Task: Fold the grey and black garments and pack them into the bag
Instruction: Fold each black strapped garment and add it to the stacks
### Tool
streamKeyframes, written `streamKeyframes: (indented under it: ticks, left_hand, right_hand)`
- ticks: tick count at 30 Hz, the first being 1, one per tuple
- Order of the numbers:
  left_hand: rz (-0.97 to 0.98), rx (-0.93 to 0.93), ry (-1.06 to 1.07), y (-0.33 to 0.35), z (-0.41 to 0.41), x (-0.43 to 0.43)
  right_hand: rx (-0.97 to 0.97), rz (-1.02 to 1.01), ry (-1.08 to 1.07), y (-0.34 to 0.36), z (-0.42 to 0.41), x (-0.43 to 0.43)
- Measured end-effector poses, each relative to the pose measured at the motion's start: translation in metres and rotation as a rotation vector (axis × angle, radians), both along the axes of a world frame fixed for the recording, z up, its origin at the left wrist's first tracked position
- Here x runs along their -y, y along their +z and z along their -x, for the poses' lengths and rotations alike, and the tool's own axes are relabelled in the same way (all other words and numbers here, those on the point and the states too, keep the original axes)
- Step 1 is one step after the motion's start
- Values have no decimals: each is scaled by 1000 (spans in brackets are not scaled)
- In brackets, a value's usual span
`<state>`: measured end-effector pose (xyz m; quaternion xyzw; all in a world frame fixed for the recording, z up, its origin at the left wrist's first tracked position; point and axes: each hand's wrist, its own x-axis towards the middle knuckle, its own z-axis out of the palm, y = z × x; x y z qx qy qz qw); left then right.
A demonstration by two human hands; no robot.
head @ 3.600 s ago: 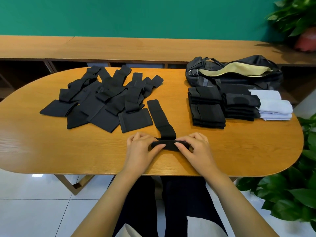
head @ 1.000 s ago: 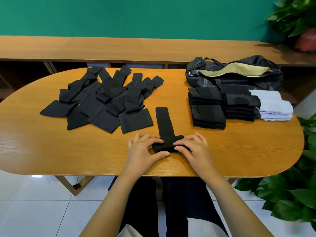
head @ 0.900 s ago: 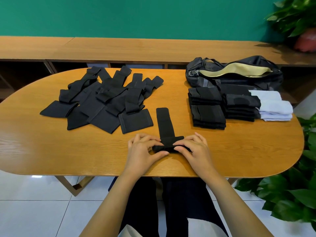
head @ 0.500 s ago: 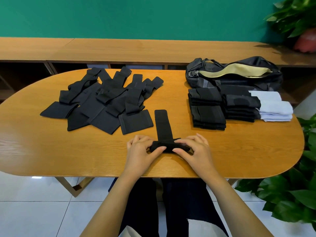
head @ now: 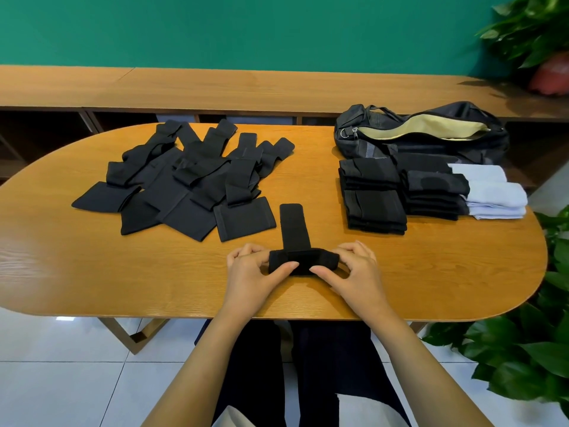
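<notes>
Oval wooden table [head: 92,272], seen from the near long edge.

Bag [head: 431,143]: black, at the far right edge of the table, lying on its side, zip open, pale lining visible.

Loose black garments [head: 184,186]: unfolded, overlapping heap over the far left part of the table.

Folded black stacks [head: 372,198]: two piles side by side, right part of the table, just in front of the bag and touching it.

Pale grey folded garments [head: 492,195]: small pile against the right side of the black stacks, near the right end of the table.

Black garment [head: 300,241]: at the middle of the near edge. Its near end is rolled into a short bundle lying crosswise; a flat strip runs from it toward the far edge.

Left hand [head: 252,272]: fingers curled over the roll's left end, thumb pressed on its near side.

Right hand [head: 357,269]: same grip on the right end, fingers curled, thumb on the roll.

Potted plant [head: 529,35]: far right, beyond the table.
</notes>
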<state>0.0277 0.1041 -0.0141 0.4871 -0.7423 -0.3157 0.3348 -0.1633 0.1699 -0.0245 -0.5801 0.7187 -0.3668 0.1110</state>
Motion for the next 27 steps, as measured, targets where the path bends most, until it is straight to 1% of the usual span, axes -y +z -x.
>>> streamKeyframes:
  ticks: [4,8,14,19,24,27]
  left_hand:
    - [54,-24,-18,0,-1,0]
    - [136,-11,-23,-4,-1,1]
    - [118,13,58,-11,-1,6]
    - [183,25,98,-9,0,5]
    - [152,17,116,-10,-1,6]
    - [150,21,115,-9,0,6]
  right_hand:
    - [24,43,-9,3,0,-1]
    - [49,43,-14,0,3,1]
    - [8,-46,-26,3,2,2]
    - [48,-7,-74,-1,5,2]
    - [35,-1,-89,1,4,1]
    - [8,47,-82,4,3,-1]
